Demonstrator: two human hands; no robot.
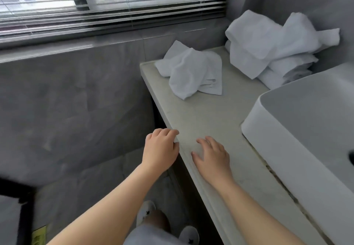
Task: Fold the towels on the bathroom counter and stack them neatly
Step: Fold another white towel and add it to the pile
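Grey-tiled bathroom, slatted blind over a pale stone bench [210, 114] with a white basin [298, 130] at right. Folding looks not started: one crumpled white towel [193, 72] lies loose mid-bench, and a messy towel pile [272, 45] sits in the far corner. Left hand [161, 149] rests on the bench edge, fingers loosely curled, empty; right hand [212, 158] lies flat, spread, empty. Both are well short of the towels.

Your pale worktop [210, 114] carries a crumpled white towel [191, 72] near its far end, a loose pile of white towels [268, 53] in the far corner, and a white basin [306, 130] on your right.
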